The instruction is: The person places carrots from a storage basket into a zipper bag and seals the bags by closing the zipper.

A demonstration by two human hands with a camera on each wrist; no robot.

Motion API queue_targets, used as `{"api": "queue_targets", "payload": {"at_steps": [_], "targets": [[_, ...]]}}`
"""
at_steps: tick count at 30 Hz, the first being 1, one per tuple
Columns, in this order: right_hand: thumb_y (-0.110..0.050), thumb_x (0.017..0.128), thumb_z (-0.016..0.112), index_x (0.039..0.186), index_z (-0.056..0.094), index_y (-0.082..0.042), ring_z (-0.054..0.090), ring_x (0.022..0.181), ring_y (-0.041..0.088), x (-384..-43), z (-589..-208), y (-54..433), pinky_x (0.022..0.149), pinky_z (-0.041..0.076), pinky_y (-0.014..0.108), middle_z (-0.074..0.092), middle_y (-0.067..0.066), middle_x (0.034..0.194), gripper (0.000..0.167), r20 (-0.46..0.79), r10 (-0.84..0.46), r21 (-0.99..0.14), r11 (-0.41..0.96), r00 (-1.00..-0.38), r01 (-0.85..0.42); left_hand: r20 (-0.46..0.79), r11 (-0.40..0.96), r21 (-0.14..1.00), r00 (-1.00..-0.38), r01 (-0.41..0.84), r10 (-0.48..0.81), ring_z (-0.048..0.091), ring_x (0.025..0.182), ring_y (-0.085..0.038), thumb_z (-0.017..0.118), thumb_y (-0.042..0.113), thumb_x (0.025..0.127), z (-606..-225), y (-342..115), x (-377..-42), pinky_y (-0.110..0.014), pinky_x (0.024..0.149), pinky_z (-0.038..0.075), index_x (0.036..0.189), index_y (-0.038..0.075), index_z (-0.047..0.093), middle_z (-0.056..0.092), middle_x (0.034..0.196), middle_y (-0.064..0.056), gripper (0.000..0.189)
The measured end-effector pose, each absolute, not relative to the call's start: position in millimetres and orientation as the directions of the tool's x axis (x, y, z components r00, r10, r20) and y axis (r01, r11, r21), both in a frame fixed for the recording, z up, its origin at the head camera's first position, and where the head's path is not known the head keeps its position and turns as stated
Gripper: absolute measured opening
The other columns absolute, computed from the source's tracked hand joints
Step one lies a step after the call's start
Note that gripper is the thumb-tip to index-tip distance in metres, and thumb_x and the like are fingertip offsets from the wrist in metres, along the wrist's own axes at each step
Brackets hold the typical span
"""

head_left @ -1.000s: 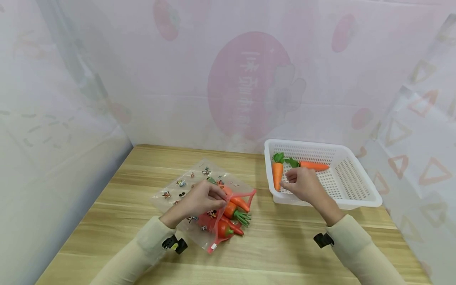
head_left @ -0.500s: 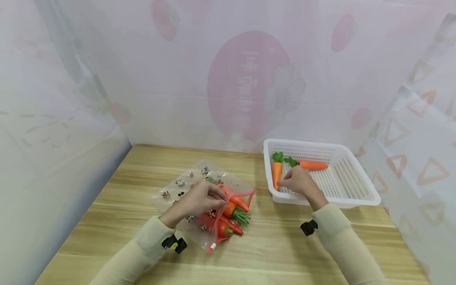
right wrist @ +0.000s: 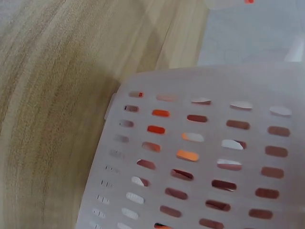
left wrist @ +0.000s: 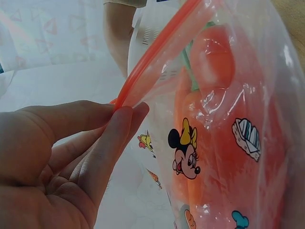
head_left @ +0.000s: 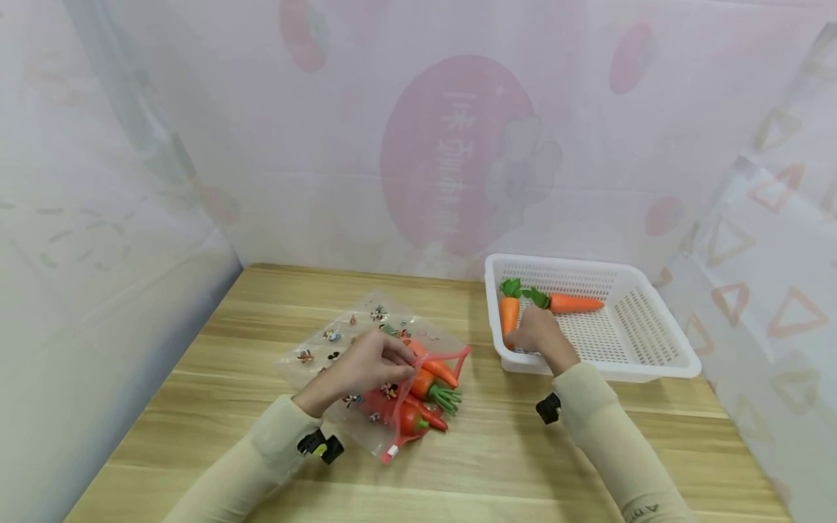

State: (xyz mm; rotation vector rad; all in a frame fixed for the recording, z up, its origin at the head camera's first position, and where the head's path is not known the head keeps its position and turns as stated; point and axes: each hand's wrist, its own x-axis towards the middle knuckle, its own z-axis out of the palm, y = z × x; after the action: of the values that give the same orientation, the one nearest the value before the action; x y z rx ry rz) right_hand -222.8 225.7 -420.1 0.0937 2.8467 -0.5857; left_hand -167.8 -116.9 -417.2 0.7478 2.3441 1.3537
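A clear zip bag (head_left: 356, 349) with cartoon prints and a pink rim lies on the table. My left hand (head_left: 366, 362) pinches its rim between thumb and fingers, holding the mouth up, as the left wrist view shows closely. Inside are a carrot with a green top (head_left: 423, 385), red chilli peppers (head_left: 434, 419) and a tomato-like red vegetable (head_left: 412, 421). My right hand (head_left: 539, 330) reaches into a white slotted basket (head_left: 667, 349), its curled fingers at the lower end of an upright-lying carrot (head_left: 508, 314). In the right wrist view the basket wall (right wrist: 200, 143) mostly hides that hand.
A second carrot (head_left: 575, 303) lies crosswise in the basket, leaves to the left. The wooden table (head_left: 261, 312) meets a pale printed cloth (head_left: 327, 181) at the back, with more cloth at both sides. The bag sits left of the basket.
My right hand has moved slightly left and down onto the carrot's lower end, its forearm swinging left. The left hand and bag keep their place.
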Motion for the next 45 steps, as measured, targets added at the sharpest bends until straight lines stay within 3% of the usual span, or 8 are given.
{"api": "queue_targets", "payload": {"at_steps": [9,16,28,38,42,45], "targets": [[-0.011,0.079,0.070,0.062,0.051,-0.013,0.046,0.049,0.013,-230.2,-428.3,222.8,0.049,0.039,0.023,0.045,-0.002,0.054,0.025,-0.264,0.061,-0.366,0.917,-0.963,0.158,-0.019,0.421,0.860,-0.807,0.288,0.590,0.077,0.081,-0.015,0.077,0.011,0.097,-416.7,-118.3,-166.8,-0.036,0.072,0.066,0.107,0.004,0.081,0.082,0.096,-0.006,0.013],[-0.014,0.080,0.072,0.078,0.057,-0.005,0.054,0.064,0.021,-230.2,-425.7,219.4,0.055,0.042,0.026,0.055,0.008,0.074,0.017,-0.248,0.053,-0.291,0.948,-0.967,0.127,-0.025,0.427,0.860,-0.813,0.279,0.581,0.077,0.082,-0.013,0.077,0.011,0.097,-416.1,-118.4,-166.8,-0.030,0.071,0.064,0.106,0.006,0.081,0.082,0.097,-0.005,0.011],[-0.016,0.086,0.078,0.078,0.052,-0.007,0.048,0.064,0.018,-222.0,-418.8,228.1,0.057,0.039,0.027,0.044,0.003,0.070,0.029,-0.285,0.111,-0.331,0.921,-0.952,0.207,-0.016,0.417,0.863,-0.810,0.284,0.586,0.078,0.082,-0.014,0.077,0.011,0.097,-416.6,-118.9,-167.2,-0.027,0.070,0.064,0.106,0.004,0.081,0.082,0.095,-0.005,0.013],[-0.014,0.088,0.079,0.073,0.055,-0.006,0.041,0.055,0.012,-220.7,-403.1,248.5,0.055,0.039,0.025,0.040,-0.002,0.061,0.029,-0.189,0.124,-0.370,0.910,-0.974,0.187,-0.005,0.405,0.866,-0.807,0.292,0.591,0.078,0.082,-0.014,0.077,0.011,0.097,-417.0,-119.1,-167.5,-0.026,0.069,0.063,0.107,0.002,0.081,0.082,0.096,-0.006,0.014],[-0.012,0.090,0.076,0.087,0.073,0.003,0.052,0.067,0.018,-217.9,-398.0,256.3,0.061,0.044,0.027,0.060,0.006,0.074,0.016,-0.134,0.122,-0.410,0.897,-0.983,0.167,0.001,0.400,0.867,-0.804,0.297,0.594,0.078,0.082,-0.014,0.077,0.011,0.097,-417.3,-118.9,-167.1,-0.026,0.069,0.063,0.107,0.002,0.081,0.082,0.096,-0.006,0.014],[-0.013,0.092,0.076,0.099,0.077,0.007,0.058,0.075,0.023,-214.2,-394.7,260.7,0.064,0.049,0.029,0.072,0.017,0.092,0.021,-0.078,0.112,-0.438,0.889,-0.991,0.135,0.005,0.400,0.866,-0.803,0.301,0.596,0.078,0.082,-0.014,0.077,0.010,0.096,-417.4,-118.7,-166.7,-0.026,0.069,0.063,0.106,0.003,0.081,0.082,0.096,-0.006,0.013]]}}
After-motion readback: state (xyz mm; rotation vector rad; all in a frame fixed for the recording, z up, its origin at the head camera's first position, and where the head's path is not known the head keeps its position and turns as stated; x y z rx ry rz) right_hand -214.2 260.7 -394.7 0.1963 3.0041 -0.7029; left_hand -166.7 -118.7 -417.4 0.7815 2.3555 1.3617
